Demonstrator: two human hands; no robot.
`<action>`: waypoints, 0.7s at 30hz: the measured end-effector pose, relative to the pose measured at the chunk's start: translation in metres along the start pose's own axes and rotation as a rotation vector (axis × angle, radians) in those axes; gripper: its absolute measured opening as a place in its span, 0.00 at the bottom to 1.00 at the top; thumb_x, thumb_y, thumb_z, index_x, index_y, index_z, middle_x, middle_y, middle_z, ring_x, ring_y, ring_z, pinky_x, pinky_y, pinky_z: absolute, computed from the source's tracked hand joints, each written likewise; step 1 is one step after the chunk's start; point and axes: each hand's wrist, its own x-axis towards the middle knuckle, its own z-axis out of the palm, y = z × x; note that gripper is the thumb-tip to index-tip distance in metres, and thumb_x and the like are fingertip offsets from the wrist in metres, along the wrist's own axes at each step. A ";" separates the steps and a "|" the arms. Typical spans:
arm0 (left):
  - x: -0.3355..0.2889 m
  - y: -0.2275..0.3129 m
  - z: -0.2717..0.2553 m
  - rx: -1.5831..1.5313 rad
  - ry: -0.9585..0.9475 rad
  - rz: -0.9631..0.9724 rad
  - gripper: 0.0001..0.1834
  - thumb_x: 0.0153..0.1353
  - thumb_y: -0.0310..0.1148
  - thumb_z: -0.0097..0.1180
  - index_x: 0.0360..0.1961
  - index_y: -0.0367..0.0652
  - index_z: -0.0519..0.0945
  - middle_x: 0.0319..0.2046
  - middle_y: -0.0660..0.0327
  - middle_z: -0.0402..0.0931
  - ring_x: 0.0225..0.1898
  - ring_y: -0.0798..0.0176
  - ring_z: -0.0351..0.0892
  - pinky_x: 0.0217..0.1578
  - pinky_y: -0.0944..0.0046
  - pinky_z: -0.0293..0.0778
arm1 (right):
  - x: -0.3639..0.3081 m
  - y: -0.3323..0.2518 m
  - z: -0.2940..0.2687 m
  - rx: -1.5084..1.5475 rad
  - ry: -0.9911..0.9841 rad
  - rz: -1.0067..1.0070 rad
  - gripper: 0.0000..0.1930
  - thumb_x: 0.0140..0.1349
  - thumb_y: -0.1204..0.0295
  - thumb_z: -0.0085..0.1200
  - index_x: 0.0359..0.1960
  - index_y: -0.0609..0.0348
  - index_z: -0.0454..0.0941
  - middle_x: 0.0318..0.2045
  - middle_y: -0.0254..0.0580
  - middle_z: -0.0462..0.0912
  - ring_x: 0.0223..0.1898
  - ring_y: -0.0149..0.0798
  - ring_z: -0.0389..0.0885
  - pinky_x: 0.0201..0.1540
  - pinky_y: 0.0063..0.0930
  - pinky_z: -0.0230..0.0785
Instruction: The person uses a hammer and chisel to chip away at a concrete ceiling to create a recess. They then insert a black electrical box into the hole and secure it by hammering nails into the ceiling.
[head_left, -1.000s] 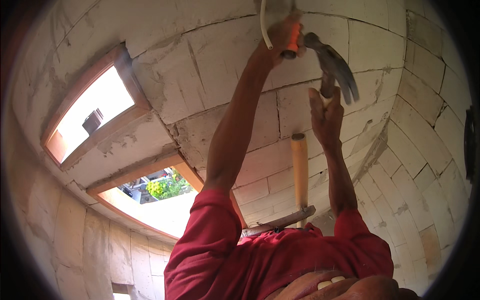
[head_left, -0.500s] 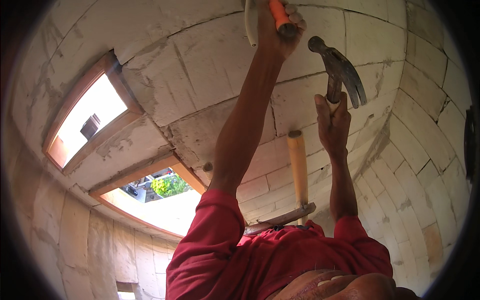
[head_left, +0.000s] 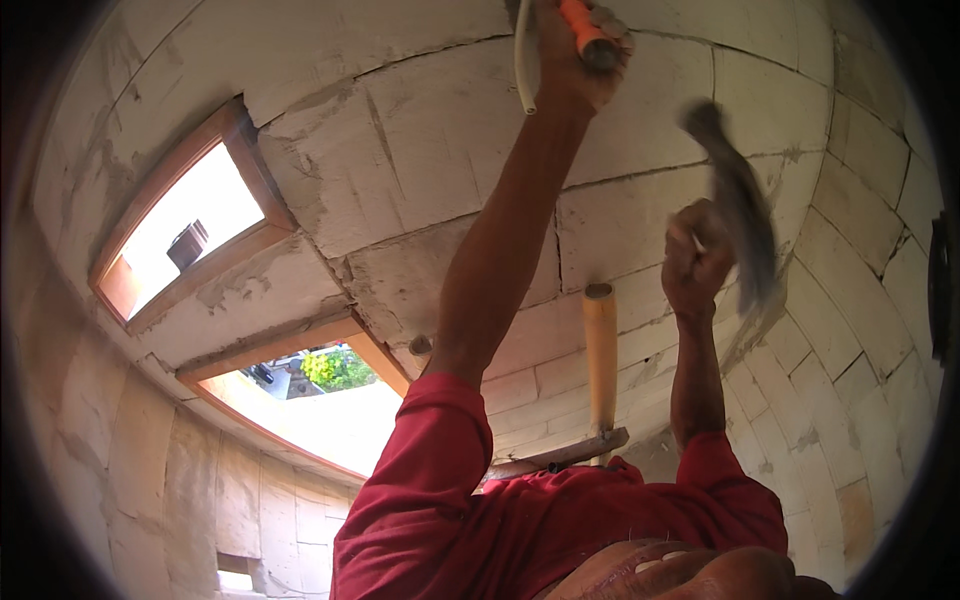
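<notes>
My left hand point(head_left: 580, 78) is raised to the top of the view, closed around an orange-gripped tool point(head_left: 588, 38) with a dark round butt end facing me; a chisel by its look, though its working tip is out of view. Beside that wrist a pale tube or cable point(head_left: 525, 65) hangs with its cut end down. My right hand point(head_left: 695, 255) grips a claw hammer point(head_left: 742, 205) by its handle, close under the head. The hammer is smeared by motion and stands apart from the orange tool, to its right and lower.
A pale block wall point(head_left: 420, 150) with mortar joints spans the view, meeting another block wall point(head_left: 865, 290) at the right. Wood-framed openings point(head_left: 270, 230) are at the left. A bamboo pole point(head_left: 600, 350) and a wooden board point(head_left: 560, 455) are near my body.
The hammer and my right hand have moved right and down, away from the orange tool, and the hammer has blurred. My left hand keeps its grip, shifted slightly right in view.
</notes>
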 end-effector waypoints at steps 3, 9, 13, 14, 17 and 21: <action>0.004 -0.013 0.023 -0.237 0.175 -0.099 0.22 0.74 0.52 0.46 0.28 0.48 0.71 0.18 0.64 0.68 0.22 0.59 0.72 0.28 0.59 0.75 | 0.014 0.037 0.024 0.425 0.268 -0.293 0.22 0.73 0.54 0.54 0.27 0.60 0.71 0.16 0.40 0.73 0.17 0.32 0.71 0.18 0.27 0.62; 0.000 -0.005 0.007 -0.054 0.348 -0.075 0.21 0.75 0.53 0.46 0.31 0.48 0.71 0.18 0.64 0.67 0.21 0.60 0.72 0.26 0.59 0.74 | 0.035 0.006 0.046 -0.157 -0.181 0.355 0.23 0.72 0.53 0.56 0.47 0.64 0.68 0.22 0.45 0.79 0.22 0.40 0.80 0.25 0.31 0.71; -0.025 -0.010 0.022 -0.001 0.194 -0.141 0.20 0.75 0.50 0.47 0.31 0.48 0.69 0.19 0.65 0.67 0.20 0.65 0.70 0.23 0.63 0.73 | 0.009 0.007 0.031 -0.034 -0.053 0.335 0.21 0.73 0.56 0.55 0.48 0.64 0.67 0.19 0.37 0.73 0.18 0.30 0.72 0.22 0.30 0.68; -0.047 -0.013 0.050 0.035 0.258 -0.137 0.20 0.75 0.50 0.47 0.32 0.46 0.70 0.19 0.66 0.68 0.20 0.67 0.70 0.22 0.66 0.73 | 0.004 0.008 0.023 -0.040 -0.069 0.377 0.20 0.73 0.57 0.55 0.48 0.63 0.67 0.19 0.36 0.73 0.18 0.29 0.71 0.21 0.29 0.67; -0.054 -0.016 0.046 -0.067 0.269 -0.145 0.18 0.75 0.47 0.48 0.30 0.48 0.68 0.19 0.66 0.66 0.20 0.67 0.69 0.22 0.65 0.72 | 0.000 -0.001 0.009 0.015 -0.115 0.501 0.20 0.73 0.57 0.55 0.49 0.64 0.67 0.19 0.34 0.73 0.17 0.27 0.71 0.21 0.27 0.66; -0.040 -0.018 0.008 -0.067 0.072 0.040 0.14 0.75 0.40 0.47 0.29 0.50 0.65 0.18 0.67 0.65 0.19 0.68 0.66 0.21 0.66 0.71 | 0.006 -0.028 -0.007 0.275 -0.020 0.610 0.21 0.70 0.57 0.57 0.49 0.64 0.68 0.17 0.31 0.71 0.16 0.25 0.70 0.19 0.25 0.65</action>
